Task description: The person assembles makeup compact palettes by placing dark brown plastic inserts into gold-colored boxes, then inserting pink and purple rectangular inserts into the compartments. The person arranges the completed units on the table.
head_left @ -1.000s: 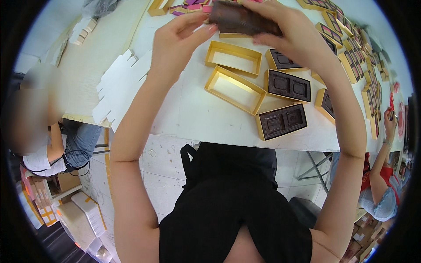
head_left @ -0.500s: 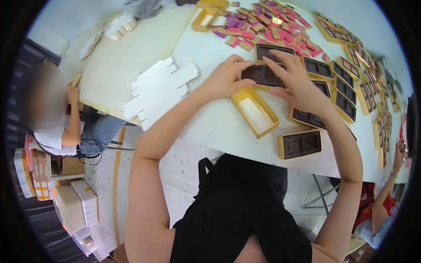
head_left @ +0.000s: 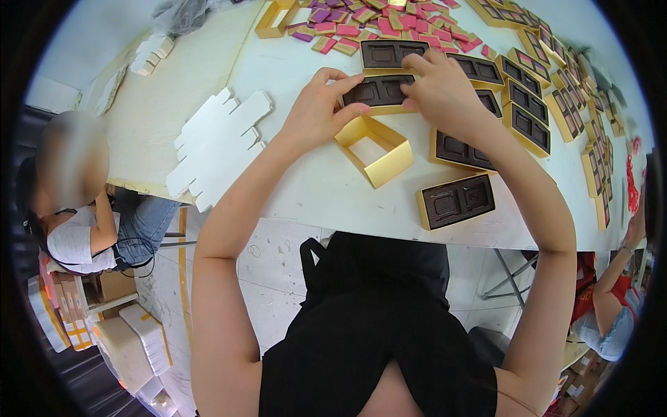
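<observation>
Between my hands is a gold box with a dark brown two-well tray [head_left: 379, 90] in it, resting on the white table [head_left: 306, 191]. My left hand [head_left: 313, 111] grips its left end, thumb on the near side and fingers at the far corner. My right hand [head_left: 445, 90] is closed at the right end, fingertips pressed to the tray's edge and box wall. A gold box without a tray [head_left: 391, 165] lies just below, near my left thumb. Another gold box with a tray [head_left: 396, 52] stands right behind, and one more [head_left: 457, 201] sits near the table's front edge.
Colourful small wrapped pieces [head_left: 375, 21] are heaped at the back. More gold boxes [head_left: 528, 128] line the right side, many filled. White folded card pieces [head_left: 215, 142] lie at left. A seated person [head_left: 83, 229] is at far left; another person's arm [head_left: 615, 271] shows at far right.
The view has shifted, so the table's things appear farther left. My right hand's fingers, spread above the tray before, are now curled down onto its right end. My left hand stays at the left end.
</observation>
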A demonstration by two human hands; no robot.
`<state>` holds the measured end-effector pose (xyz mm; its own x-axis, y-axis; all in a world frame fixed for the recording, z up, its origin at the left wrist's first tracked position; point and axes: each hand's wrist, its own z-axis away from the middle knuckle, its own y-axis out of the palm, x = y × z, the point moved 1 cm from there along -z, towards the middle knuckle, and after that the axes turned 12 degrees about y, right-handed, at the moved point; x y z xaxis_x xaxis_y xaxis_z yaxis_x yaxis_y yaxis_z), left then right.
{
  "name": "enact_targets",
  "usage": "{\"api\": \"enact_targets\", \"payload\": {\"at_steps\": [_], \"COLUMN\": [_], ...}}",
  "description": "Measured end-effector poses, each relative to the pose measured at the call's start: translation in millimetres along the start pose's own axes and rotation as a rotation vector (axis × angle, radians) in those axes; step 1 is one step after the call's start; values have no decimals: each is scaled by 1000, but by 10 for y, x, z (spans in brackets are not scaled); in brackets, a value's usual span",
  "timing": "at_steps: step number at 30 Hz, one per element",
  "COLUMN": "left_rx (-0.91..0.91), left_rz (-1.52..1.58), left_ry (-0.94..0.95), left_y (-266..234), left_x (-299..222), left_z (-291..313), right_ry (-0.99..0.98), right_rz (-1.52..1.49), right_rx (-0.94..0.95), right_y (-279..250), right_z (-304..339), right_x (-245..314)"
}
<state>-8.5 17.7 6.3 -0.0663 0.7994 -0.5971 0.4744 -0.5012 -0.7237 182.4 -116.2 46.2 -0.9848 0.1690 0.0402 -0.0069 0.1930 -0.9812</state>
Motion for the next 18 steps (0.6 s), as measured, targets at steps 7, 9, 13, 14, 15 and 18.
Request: {"api": "enact_targets", "payload": {"at_steps": [7,9,13,14,15,18], "left_rx": [110,275,280,244,258,314], "left_rz": [-315,-373,-439,-403,-404,-436], "left_ry": [500,611,512,486,485,504], "left_y": [-194,-146,-6,-11,-29,7], "left_x": [-588,-599,-491,-509,-519,-472], "left_z": [219,269,290,261,186,-117], "right_ry": [-3,-14,34,64,94,-84], "right_rz": [-98,-173,-255,-319,-384,-246], "right_rx": [87,127,131,135,140,-326], "right_y": [-42,-75,-119,-162,-179,-7], "right_z": [61,72,99,79,55,-19], "right_x": [-160,-229,-243,-298,-351,-532]}}
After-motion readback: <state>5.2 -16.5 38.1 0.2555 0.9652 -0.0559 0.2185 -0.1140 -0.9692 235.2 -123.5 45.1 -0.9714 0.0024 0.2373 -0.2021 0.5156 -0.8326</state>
